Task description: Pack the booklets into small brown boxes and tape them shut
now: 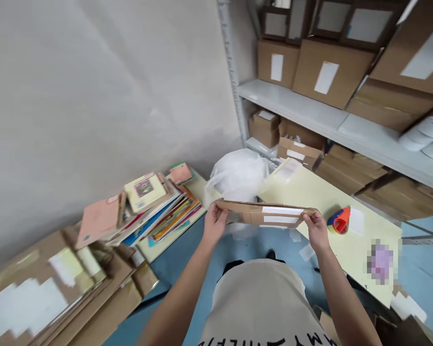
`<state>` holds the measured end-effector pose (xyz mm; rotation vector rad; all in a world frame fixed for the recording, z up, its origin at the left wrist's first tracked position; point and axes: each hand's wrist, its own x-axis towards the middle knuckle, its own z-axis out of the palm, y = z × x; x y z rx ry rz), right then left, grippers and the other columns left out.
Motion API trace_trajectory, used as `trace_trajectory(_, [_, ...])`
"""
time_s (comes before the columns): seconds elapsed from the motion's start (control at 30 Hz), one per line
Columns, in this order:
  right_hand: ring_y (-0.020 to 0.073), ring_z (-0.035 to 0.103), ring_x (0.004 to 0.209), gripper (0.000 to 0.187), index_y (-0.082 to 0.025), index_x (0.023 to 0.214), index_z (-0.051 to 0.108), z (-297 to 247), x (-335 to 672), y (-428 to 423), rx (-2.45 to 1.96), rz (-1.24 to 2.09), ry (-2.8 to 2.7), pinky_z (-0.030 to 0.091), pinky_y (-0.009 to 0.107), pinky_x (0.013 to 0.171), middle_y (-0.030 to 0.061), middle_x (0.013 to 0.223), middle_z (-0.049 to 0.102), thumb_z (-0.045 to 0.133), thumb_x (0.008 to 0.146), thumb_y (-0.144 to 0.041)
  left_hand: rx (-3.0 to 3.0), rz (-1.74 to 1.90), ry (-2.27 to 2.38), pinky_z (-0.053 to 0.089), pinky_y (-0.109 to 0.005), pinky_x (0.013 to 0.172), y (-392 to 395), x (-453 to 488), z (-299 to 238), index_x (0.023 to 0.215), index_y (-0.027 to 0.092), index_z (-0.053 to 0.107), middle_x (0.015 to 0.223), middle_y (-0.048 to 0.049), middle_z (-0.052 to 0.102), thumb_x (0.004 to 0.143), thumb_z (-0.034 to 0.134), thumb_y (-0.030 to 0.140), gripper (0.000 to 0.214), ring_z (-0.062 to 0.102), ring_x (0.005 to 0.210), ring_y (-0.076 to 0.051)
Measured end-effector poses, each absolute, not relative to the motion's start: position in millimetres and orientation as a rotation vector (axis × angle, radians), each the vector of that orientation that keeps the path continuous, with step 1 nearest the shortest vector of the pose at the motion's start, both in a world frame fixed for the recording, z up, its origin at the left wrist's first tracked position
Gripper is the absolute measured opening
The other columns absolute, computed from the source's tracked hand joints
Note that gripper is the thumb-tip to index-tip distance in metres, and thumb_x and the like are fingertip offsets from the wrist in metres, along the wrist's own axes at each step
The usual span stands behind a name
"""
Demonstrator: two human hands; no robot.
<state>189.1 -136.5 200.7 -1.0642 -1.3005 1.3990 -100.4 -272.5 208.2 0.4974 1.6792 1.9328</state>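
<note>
Slim brown cardboard package (257,217) with white label strips hangs above the floor in front of the person's pale shirt (256,293), stretched crosswise between both hands. The left hand (215,223) pinches one end, and the right hand (316,230) pinches the other, thumbs toward the body; the fingers behind are largely hidden. A light, even pinch at both ends seems best, with the hands level and the pull equal, since squeezing or twisting would probably crease such thin card; whether anything lies inside cannot be told. Below lies a smooth blue floor (250,247). On the left, flattened brown cartons (104,307) lean in a thick pile beside a pale yellow table (153,252), which bears an untidy stack of books and colourful magazines (144,192). On the right, another pale yellow table (310,192) carries an orange-red tool like a tape dispenser (341,222) and a blurred-out purple patch (381,261); its near end leaves little space between things. Past the package, a bulging white plastic bag (238,168) fills the gap between the tables. Farther off, grey metal shelving (292,103) holds labelled brown boxes (337,72) and white rolls (429,137), next to a plain grey wall (130,96).
</note>
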Motion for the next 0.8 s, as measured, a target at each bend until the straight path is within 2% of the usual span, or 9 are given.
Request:
trace_trajectory(0.13, [0.0196,0.060,0.082,0.022,-0.023,0.088,0.062,192.6,231.9,-125.3,-1.167,1.233,-1.174,0.047,0.037,0.081,0.0028,0.084,0.067,0.067,0.078,-0.042,0.606,1.785,1.564,0.049,-0.026,0.086,-209.5,-63.3,207.2,0.102,0.024,0.062,0.097,-0.0028,0.065,0.063,0.083,0.028,0.045,0.061,0.096,-0.019])
trace_trajectory(0.23, [0.0208,0.061,0.088,0.024,-0.023,0.090,0.062,187.8,249.4,-120.4,-1.204,1.123,-1.096,0.047,0.040,0.086,0.0041,0.090,0.068,0.066,0.079,-0.044,0.663,1.704,1.495,0.046,-0.026,0.093,-173.8,-47.7,209.0,0.103,0.024,0.061,0.104,-0.0038,0.065,0.063,0.084,0.029,0.046,0.060,0.106,-0.019])
trace_trajectory(0.4, [0.0237,0.062,0.103,0.031,-0.023,0.101,0.061,183.1,255.7,-111.6,-1.253,1.028,-1.038,0.045,0.046,0.097,0.0082,0.107,0.069,0.063,0.082,-0.048,0.660,1.612,1.446,0.046,-0.026,0.092,-120.3,-38.9,212.7,0.102,0.022,0.061,0.105,-0.0056,0.064,0.065,0.083,0.030,0.043,0.059,0.109,-0.021])
trace_trajectory(0.57, [0.0244,0.059,0.114,0.035,-0.025,0.109,0.059,192.0,241.5,-97.7,-1.273,0.945,-1.021,0.042,0.047,0.103,0.0097,0.121,0.065,0.065,0.082,-0.047,0.741,1.568,1.311,0.047,-0.028,0.092,-72.2,-50.2,206.3,0.102,0.024,0.061,0.106,-0.0047,0.064,0.062,0.084,0.039,0.047,0.059,0.109,-0.022])
trace_trajectory(0.8, [0.0249,0.053,0.124,0.049,-0.028,0.121,0.056,204.2,208.5,-84.2,-1.347,0.930,-1.005,0.039,0.047,0.108,0.0090,0.129,0.061,0.069,0.078,-0.046,0.743,1.414,1.150,0.047,-0.029,0.093,-16.3,-69.8,193.1,0.103,0.023,0.063,0.104,-0.0047,0.065,0.060,0.085,0.041,0.052,0.059,0.110,-0.024])
